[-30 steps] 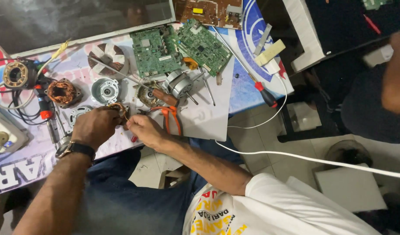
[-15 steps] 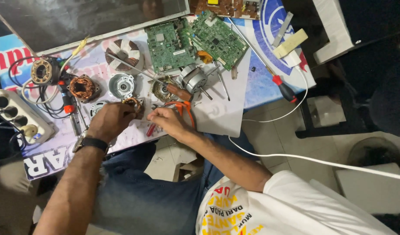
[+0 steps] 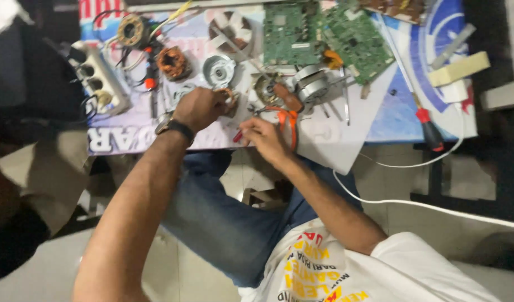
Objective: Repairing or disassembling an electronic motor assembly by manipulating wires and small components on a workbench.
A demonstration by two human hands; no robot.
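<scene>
On the table [image 3: 335,140], left hand [image 3: 200,107] grips coppery coil [image 3: 230,98].

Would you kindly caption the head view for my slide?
Left hand grips a small copper-wound part, right hand a red-handled tool, above a table strewn with circuit boards.

Soft, even light falls on your counter [image 3: 335,140], motion blur throughout.
Your view smears at the edges; dark corners left and right, no glare.

Pale tiled floor [image 3: 480,184] below the worktop's [image 3: 335,142] near edge, white cable [image 3: 436,206] trailing across it, dark frame [image 3: 436,179] under the right corner, dim shadow at left, soft even light
</scene>
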